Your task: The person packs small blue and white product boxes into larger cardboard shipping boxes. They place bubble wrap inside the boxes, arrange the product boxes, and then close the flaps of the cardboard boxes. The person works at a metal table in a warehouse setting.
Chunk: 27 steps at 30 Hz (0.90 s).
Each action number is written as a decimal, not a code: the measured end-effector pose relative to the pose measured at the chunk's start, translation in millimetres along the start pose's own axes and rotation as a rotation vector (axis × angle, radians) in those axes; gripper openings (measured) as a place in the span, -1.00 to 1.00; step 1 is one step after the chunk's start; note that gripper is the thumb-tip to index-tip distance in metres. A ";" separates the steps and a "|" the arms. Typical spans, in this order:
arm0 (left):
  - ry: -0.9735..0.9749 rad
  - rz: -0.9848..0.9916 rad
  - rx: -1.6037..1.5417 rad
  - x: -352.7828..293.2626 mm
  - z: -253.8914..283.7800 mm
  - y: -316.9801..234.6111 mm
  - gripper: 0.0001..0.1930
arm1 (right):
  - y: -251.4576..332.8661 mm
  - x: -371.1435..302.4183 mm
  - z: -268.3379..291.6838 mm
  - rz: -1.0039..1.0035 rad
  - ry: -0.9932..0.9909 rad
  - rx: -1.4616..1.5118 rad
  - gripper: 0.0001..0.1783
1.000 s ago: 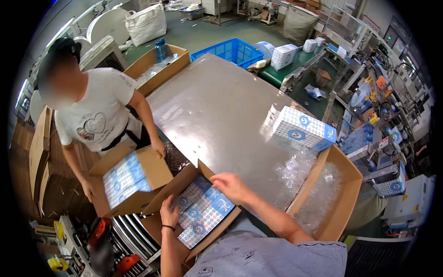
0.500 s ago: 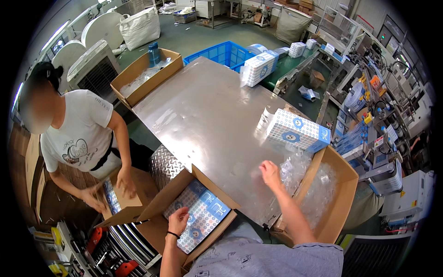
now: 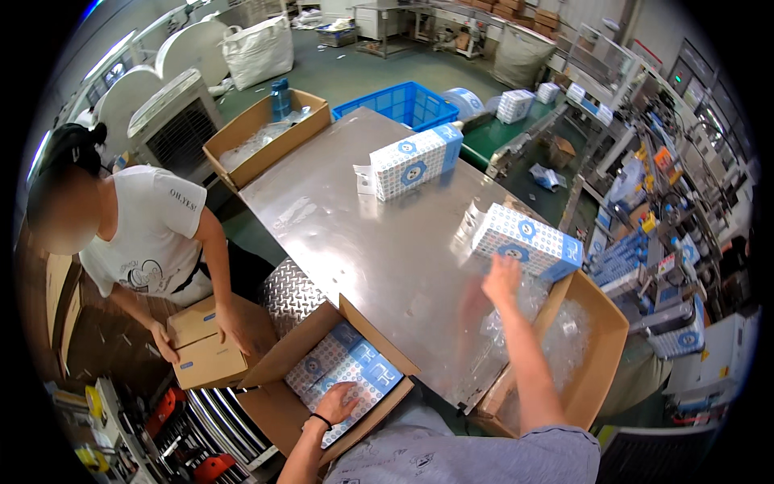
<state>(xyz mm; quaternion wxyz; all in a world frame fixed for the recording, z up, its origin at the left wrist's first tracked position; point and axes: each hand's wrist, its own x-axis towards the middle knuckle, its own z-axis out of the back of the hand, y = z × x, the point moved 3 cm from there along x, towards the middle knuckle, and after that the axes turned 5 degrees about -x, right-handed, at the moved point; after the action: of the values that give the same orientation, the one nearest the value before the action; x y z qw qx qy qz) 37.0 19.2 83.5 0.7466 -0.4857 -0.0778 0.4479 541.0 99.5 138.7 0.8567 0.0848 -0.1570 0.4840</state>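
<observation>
An open cardboard carton (image 3: 387, 332) in front of me holds white-and-blue patterned packs (image 3: 347, 363) lying side by side. My left hand (image 3: 337, 403) rests on these packs, fingers stretched and holding nothing. To the right, my right hand (image 3: 501, 281) is at the near face of another patterned pack (image 3: 532, 236) on the metal table (image 3: 363, 218). Its fingers are raised and not wrapped round the pack; whether they touch it is hard to make out. A further patterned pack (image 3: 415, 164) stands at the table's far side, with a loose film flap at its left end.
A carton of clear plastic film (image 3: 601, 355) stands at my right, another (image 3: 234, 165) at the table's far left. A blue crate (image 3: 387, 105) and a green conveyor (image 3: 484, 137) with packs lie beyond. At left, a co-worker's hands hold a smaller carton (image 3: 214, 343) beside a roller track (image 3: 234, 423).
My right hand has moved up to the right-hand pack. My left hand has lowered onto the packs. The far pack has slid left onto the table. The co-worker's carton flaps have been folded down.
</observation>
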 end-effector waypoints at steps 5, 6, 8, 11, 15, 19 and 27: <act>-0.064 0.043 -0.129 3.5 13.4 -10.0 -0.61 | -89.3 1.4 -82.5 0.158 0.172 -0.276 -0.80; -0.117 0.063 -0.187 -2.8 17.9 -9.1 -0.65 | -64.7 3.3 -64.4 0.145 0.043 -0.152 -0.87; -0.275 0.134 -0.460 -2.4 25.4 -25.9 -0.74 | -11.0 -0.6 -13.5 0.156 -0.066 -0.017 -0.89; -0.282 -0.043 -0.580 23.3 47.2 -78.4 -0.57 | 69.3 -21.2 32.0 -0.113 0.423 1.098 -0.76; -0.188 -0.318 -0.772 65.5 87.3 -155.3 -0.14 | 187.3 -58.8 129.6 0.406 0.758 1.077 -0.73; -0.280 -0.229 -0.448 59.8 147.0 -136.0 -0.46 | 223.6 -60.2 156.4 0.494 0.720 1.097 -0.81; -0.119 0.030 -0.294 38.6 118.7 -2.8 -0.28 | 28.8 -47.1 88.0 0.189 0.691 0.701 -0.68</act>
<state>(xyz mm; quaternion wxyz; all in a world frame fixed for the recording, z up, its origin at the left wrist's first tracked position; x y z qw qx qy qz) -4.2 125.5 134.7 0.6549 -0.5633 -0.1794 0.4708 477.2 50.5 204.4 0.7310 0.1879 0.3009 0.5829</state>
